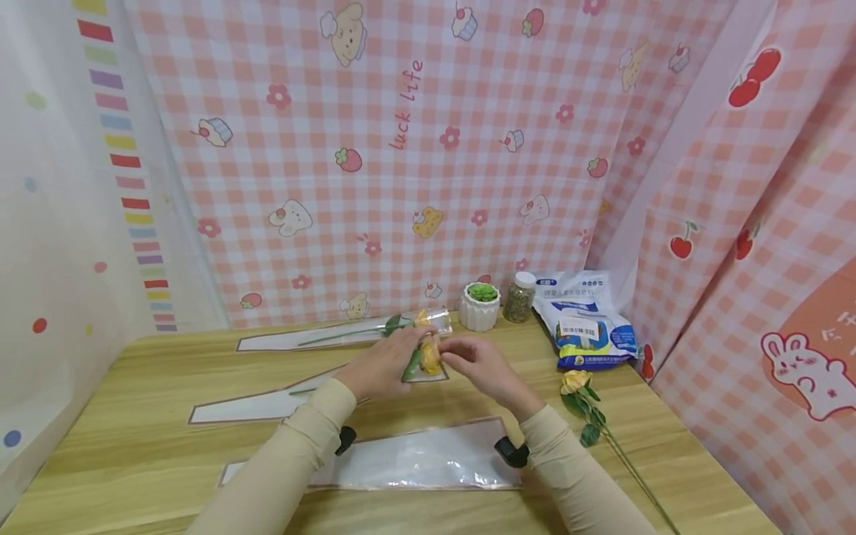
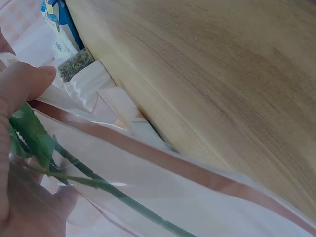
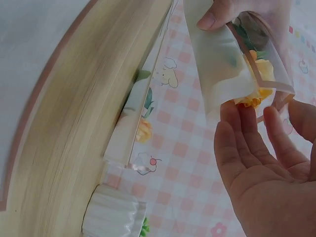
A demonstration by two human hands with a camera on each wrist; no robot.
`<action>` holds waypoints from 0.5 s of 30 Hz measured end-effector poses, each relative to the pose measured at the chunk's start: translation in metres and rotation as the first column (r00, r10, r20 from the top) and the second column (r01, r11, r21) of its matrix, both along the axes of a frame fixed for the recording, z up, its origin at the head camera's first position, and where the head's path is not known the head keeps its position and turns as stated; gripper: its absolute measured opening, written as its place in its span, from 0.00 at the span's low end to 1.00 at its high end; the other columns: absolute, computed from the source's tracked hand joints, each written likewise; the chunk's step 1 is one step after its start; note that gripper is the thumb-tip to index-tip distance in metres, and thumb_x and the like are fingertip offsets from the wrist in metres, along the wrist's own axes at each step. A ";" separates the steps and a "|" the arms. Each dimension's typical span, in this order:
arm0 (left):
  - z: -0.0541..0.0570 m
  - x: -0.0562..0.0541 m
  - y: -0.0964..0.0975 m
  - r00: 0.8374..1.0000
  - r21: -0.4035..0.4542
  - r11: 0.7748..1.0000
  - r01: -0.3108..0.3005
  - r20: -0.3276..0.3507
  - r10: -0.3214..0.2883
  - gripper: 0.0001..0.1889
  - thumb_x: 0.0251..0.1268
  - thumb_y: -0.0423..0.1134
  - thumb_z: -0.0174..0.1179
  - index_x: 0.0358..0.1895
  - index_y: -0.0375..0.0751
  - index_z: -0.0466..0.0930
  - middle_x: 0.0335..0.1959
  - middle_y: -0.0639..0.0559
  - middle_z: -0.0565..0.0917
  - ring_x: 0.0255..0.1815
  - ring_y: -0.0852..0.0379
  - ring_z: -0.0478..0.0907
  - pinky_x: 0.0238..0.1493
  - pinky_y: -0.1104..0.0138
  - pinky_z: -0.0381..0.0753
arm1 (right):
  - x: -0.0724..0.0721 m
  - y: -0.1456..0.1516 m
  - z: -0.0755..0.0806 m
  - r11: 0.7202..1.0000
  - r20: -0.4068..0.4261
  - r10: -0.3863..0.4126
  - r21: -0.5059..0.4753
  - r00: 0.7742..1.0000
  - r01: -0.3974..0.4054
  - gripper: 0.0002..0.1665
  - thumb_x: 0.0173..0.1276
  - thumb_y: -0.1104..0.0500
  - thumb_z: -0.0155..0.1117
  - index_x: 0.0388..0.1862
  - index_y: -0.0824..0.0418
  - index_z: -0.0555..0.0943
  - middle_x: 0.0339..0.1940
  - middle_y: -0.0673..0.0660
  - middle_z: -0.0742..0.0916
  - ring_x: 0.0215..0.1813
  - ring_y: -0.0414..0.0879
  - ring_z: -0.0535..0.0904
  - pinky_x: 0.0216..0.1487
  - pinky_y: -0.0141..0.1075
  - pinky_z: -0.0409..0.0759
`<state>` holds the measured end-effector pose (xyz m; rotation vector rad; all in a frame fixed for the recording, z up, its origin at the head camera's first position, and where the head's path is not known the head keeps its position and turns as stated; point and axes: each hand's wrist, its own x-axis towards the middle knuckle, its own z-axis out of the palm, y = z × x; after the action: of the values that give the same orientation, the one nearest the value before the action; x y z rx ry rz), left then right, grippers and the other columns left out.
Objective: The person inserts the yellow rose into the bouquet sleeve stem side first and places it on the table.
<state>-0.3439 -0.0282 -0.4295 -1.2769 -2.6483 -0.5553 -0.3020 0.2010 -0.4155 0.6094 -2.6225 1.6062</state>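
A yellow artificial rose (image 1: 430,358) lies inside a clear, brown-edged flower sleeve (image 1: 234,408), blossom at the wide right end. My left hand (image 1: 386,362) grips the sleeve near the blossom; in the left wrist view, the green stem (image 2: 126,200) shows through the film between thumb and fingers. At the sleeve's mouth is my right hand (image 1: 484,369). The right wrist view shows its thumb and index finger pinching the sleeve's corner, other fingertips close under the yellow petals (image 3: 264,81). Whether those fingertips touch the petals I cannot tell.
Behind lies another sleeved rose (image 1: 334,334). A flat sleeve (image 1: 428,457) lies in front. On the right rests a loose yellow rose (image 1: 576,382). A white succulent pot (image 1: 478,316), a lidded jar (image 1: 519,303) and a printed bag (image 1: 588,327) stand along the back curtain.
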 end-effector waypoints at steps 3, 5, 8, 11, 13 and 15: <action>0.000 0.000 0.000 1.000 0.001 1.000 -0.001 -0.006 0.001 0.54 0.51 0.36 0.79 0.79 0.46 0.52 0.66 0.44 0.73 0.64 0.50 0.71 0.65 0.51 0.76 | 0.001 -0.001 0.000 1.000 -0.007 0.014 0.009 1.000 -0.014 0.18 0.80 0.55 0.57 0.59 0.65 0.80 0.56 0.60 0.85 0.59 0.53 0.81 0.59 0.47 0.81; 0.001 0.001 0.001 1.000 -0.005 1.000 -0.003 -0.009 0.003 0.55 0.51 0.37 0.79 0.80 0.47 0.51 0.66 0.44 0.72 0.65 0.50 0.71 0.66 0.51 0.75 | 0.002 -0.002 0.001 1.000 0.003 0.015 0.003 1.000 -0.015 0.18 0.80 0.55 0.56 0.59 0.64 0.80 0.56 0.60 0.85 0.58 0.53 0.81 0.59 0.49 0.81; 0.001 0.002 0.002 1.000 -0.003 1.000 0.013 -0.012 -0.013 0.55 0.51 0.36 0.79 0.79 0.47 0.51 0.67 0.43 0.73 0.67 0.48 0.71 0.67 0.49 0.74 | 0.003 -0.005 0.000 1.000 0.016 0.018 0.000 1.000 -0.018 0.17 0.80 0.55 0.57 0.58 0.65 0.80 0.54 0.60 0.85 0.56 0.52 0.82 0.57 0.49 0.82; 0.002 0.002 0.003 0.999 -0.006 0.999 0.035 -0.024 -0.035 0.55 0.50 0.36 0.80 0.79 0.47 0.52 0.67 0.43 0.73 0.66 0.47 0.71 0.66 0.48 0.75 | 0.003 -0.008 -0.001 1.000 0.027 0.025 -0.002 0.999 -0.025 0.16 0.78 0.55 0.59 0.56 0.66 0.80 0.52 0.60 0.86 0.54 0.52 0.82 0.54 0.47 0.83; 0.002 0.002 0.004 0.998 -0.011 0.999 0.045 -0.036 -0.046 0.55 0.49 0.35 0.80 0.78 0.48 0.53 0.65 0.44 0.74 0.65 0.48 0.72 0.65 0.48 0.75 | 0.003 -0.009 -0.003 1.000 0.026 0.025 0.004 0.999 -0.025 0.15 0.77 0.56 0.61 0.54 0.66 0.80 0.51 0.60 0.86 0.53 0.52 0.83 0.51 0.45 0.84; 0.003 0.002 0.006 0.998 -0.016 0.998 0.054 -0.044 -0.054 0.55 0.48 0.34 0.80 0.78 0.48 0.53 0.63 0.45 0.75 0.63 0.49 0.72 0.64 0.49 0.76 | 0.003 -0.011 -0.004 1.000 0.023 0.025 0.009 0.999 -0.025 0.13 0.76 0.57 0.63 0.52 0.64 0.81 0.50 0.58 0.86 0.52 0.50 0.83 0.49 0.42 0.84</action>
<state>-0.3416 -0.0223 -0.4263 -1.3523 -2.5940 -0.5102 -0.2991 0.1902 -0.4196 0.6306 -2.6501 1.6184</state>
